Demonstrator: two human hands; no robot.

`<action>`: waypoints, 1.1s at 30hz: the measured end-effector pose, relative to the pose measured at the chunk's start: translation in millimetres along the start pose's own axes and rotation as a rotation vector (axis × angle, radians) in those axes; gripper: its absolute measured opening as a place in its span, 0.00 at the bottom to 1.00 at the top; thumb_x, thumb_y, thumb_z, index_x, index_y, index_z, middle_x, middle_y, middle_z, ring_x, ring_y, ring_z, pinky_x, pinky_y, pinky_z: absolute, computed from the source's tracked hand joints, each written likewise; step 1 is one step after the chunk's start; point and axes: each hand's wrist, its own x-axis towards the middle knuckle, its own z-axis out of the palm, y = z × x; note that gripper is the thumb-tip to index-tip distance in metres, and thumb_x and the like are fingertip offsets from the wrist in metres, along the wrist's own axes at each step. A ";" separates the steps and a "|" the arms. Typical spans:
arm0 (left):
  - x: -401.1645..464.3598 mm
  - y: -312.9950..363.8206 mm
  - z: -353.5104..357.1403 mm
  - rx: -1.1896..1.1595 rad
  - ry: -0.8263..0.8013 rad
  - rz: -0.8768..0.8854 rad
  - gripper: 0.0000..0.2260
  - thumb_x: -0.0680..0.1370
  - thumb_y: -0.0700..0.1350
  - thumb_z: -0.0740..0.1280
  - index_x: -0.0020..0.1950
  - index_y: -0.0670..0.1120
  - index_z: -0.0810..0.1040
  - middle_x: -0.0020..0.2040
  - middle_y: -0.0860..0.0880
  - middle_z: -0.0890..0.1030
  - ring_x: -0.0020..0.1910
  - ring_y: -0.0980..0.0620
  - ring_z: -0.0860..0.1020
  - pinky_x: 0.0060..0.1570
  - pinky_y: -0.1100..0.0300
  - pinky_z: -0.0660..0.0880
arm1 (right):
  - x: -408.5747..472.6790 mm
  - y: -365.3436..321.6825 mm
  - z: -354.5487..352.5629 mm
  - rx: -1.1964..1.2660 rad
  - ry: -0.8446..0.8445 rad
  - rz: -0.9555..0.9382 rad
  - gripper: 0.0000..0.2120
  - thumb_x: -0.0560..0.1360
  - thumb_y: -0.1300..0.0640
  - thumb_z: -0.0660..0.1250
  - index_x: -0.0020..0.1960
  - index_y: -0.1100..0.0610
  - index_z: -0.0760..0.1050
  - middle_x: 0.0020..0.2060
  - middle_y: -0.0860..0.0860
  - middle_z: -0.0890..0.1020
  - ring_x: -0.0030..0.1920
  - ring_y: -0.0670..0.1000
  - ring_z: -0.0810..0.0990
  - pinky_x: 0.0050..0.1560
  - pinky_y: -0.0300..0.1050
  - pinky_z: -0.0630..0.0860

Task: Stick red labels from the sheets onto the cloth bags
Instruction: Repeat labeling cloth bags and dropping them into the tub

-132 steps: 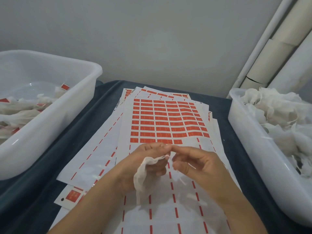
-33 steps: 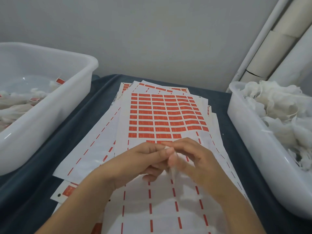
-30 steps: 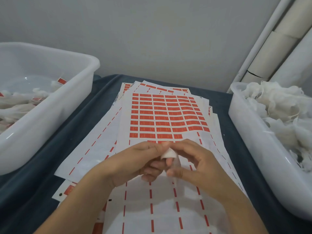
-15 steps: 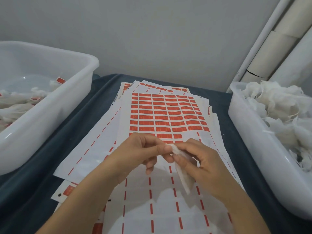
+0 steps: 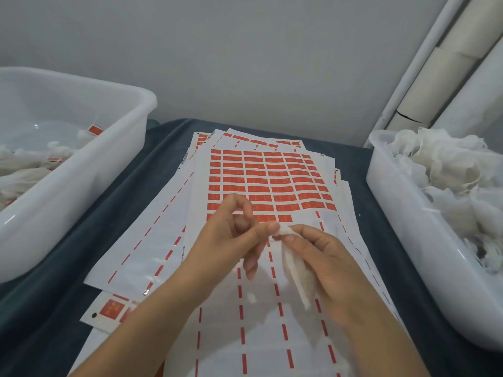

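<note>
I see both hands meeting over the middle of the bench, above the top label sheet. My right hand has its fingers curled round a small white cloth bag, which hangs down from the fingertips toward the near edge, tilted a little to the right. My left hand pinches the bag's top corner between thumb and forefinger, its other fingers loosely bent beneath. Whether a label sits between the fingertips, I cannot tell.

The top sheet keeps a block of red labels on its far half; its near half shows only rows of red dashes. More sheets lie fanned underneath it.

At the right stands a white tub heaped with plain cloth bags. At the left, a second white tub holds bags carrying red labels.
</note>
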 end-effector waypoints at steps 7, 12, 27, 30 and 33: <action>-0.3 -2.1 2.3 -0.231 -0.050 -0.098 0.16 0.65 0.52 0.68 0.50 0.49 0.72 0.33 0.48 0.79 0.28 0.55 0.73 0.27 0.66 0.73 | -4.8 -5.1 5.7 0.586 -0.230 0.250 0.05 0.72 0.55 0.69 0.48 0.52 0.79 0.34 0.49 0.79 0.31 0.47 0.78 0.35 0.38 0.76; 3.3 0.4 1.8 -0.284 0.133 -0.143 0.19 0.64 0.53 0.68 0.53 0.55 0.74 0.51 0.52 0.80 0.29 0.57 0.76 0.27 0.67 0.72 | -5.2 -5.5 6.2 0.251 -0.050 0.055 0.06 0.63 0.45 0.65 0.37 0.39 0.81 0.38 0.41 0.83 0.42 0.45 0.81 0.49 0.40 0.77; 2.0 -8.4 5.9 -0.092 0.123 -0.045 0.12 0.60 0.58 0.69 0.33 0.50 0.81 0.29 0.50 0.79 0.25 0.56 0.75 0.27 0.68 0.73 | 0.9 8.2 14.9 -0.098 0.171 -0.185 0.09 0.66 0.43 0.62 0.43 0.45 0.76 0.36 0.32 0.79 0.44 0.32 0.77 0.36 0.21 0.70; 3.1 -6.7 5.9 -0.073 0.169 -0.025 0.13 0.63 0.55 0.68 0.36 0.46 0.80 0.31 0.52 0.81 0.27 0.56 0.77 0.28 0.67 0.74 | 0.4 8.0 15.9 -0.041 0.153 -0.136 0.10 0.66 0.42 0.61 0.44 0.43 0.75 0.38 0.29 0.78 0.45 0.30 0.76 0.37 0.22 0.72; 5.5 -3.4 0.4 -0.152 0.253 -0.045 0.15 0.64 0.55 0.66 0.39 0.43 0.78 0.33 0.51 0.82 0.27 0.56 0.76 0.29 0.67 0.74 | -1.8 6.5 17.6 0.005 0.162 -0.057 0.09 0.63 0.38 0.60 0.42 0.33 0.75 0.40 0.26 0.77 0.44 0.28 0.75 0.36 0.25 0.74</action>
